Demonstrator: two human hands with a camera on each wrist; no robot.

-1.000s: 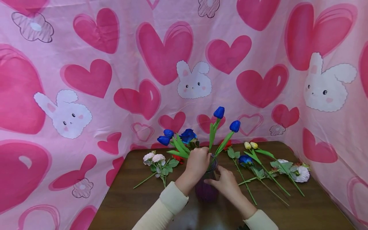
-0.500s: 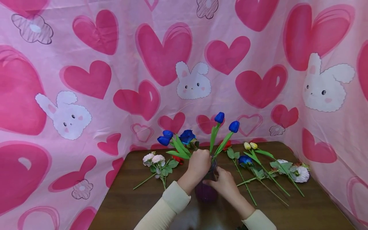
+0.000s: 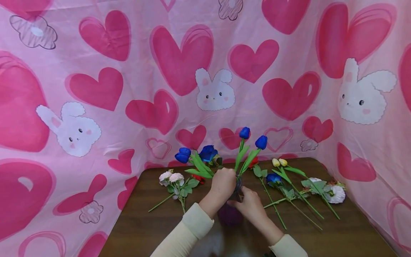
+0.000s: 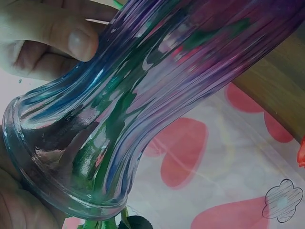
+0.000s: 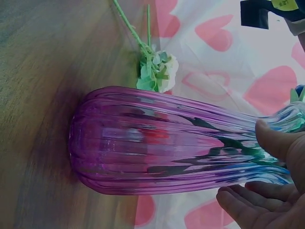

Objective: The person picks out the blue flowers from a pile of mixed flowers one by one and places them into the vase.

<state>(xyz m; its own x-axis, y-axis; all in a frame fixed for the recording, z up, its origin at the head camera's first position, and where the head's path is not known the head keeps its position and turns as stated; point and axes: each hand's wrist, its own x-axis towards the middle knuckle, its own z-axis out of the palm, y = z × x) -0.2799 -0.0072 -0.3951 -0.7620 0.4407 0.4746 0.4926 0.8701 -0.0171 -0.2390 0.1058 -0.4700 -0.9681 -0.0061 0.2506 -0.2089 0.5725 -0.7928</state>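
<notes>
A ribbed glass vase [image 5: 124, 143], purple below and clear bluish at the neck, stands upright on the table with green stems inside. My right hand [image 3: 252, 206] holds its neck, thumb on one side and fingers on the other. At the mouth, my left hand [image 3: 223, 182] is curled round the stem of a blue tulip [image 3: 244, 132]; its fingertips are hidden in the head view. Another blue tulip [image 3: 261, 142] leans right from the vase. Left of the hand, more blue tulips [image 3: 183, 155] and a blue rose [image 3: 208, 153] show, their lower stems covered.
Pale pink flowers [image 3: 176, 178] lie on the brown table [image 3: 128, 232] at left. To the right lie a red flower [image 3: 253, 162], a blue flower [image 3: 274, 179], yellow tulips [image 3: 279, 162] and white flowers [image 3: 337, 194]. A heart-patterned cloth [image 3: 141, 71] hangs behind.
My left hand has moved slightly down and right, and the upper blue tulip has sunk lower toward the vase with its leaves turning. My right hand stays on the vase neck.
</notes>
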